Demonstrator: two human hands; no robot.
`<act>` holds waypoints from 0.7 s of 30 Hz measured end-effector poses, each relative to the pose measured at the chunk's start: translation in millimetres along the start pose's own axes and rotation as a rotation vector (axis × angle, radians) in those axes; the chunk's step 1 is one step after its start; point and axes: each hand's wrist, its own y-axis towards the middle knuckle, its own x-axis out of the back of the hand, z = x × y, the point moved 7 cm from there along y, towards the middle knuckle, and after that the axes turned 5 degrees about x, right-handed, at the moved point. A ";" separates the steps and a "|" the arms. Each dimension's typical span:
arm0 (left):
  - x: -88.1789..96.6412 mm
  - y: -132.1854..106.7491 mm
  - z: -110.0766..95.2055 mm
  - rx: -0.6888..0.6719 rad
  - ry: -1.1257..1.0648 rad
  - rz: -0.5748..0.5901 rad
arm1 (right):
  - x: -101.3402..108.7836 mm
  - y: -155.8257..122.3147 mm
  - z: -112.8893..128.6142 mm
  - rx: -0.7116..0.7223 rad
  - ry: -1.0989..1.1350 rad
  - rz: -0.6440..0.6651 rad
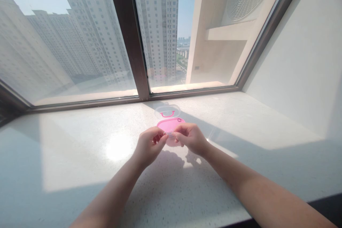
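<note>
My left hand (152,144) and my right hand (191,138) meet over the near side of a small pink box (169,124). Both are closed in a pinch, thumbs against fingers. Between the fingertips shows a tiny pale, see-through piece (170,134), too small and washed out to name. The box stands open, its clear lid (160,111) tipped back toward the window and bearing a pink curved handle (167,115). Inside the far right corner of the box lies a small dark ring-shaped thing (179,120). My hands hide part of the box's front.
The box stands on a pale speckled windowsill (80,156) with strong glare on the left. Behind it rises a window with a dark frame (128,32). A white wall (301,67) bounds the right side, and the sill's near edge shows at lower right.
</note>
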 end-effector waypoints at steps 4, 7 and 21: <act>0.8 -0.6 0.1 -0.003 -0.011 0.002 | 0.7 -0.3 2.8 0.011 0.006 -0.010; 0.3 -0.8 1.5 0.000 -0.014 0.009 | 0.3 -0.5 4.3 0.014 0.013 -0.008; 1.5 -1.1 1.8 -0.005 -0.027 -0.013 | 0.5 -1.0 3.6 0.020 0.020 -0.006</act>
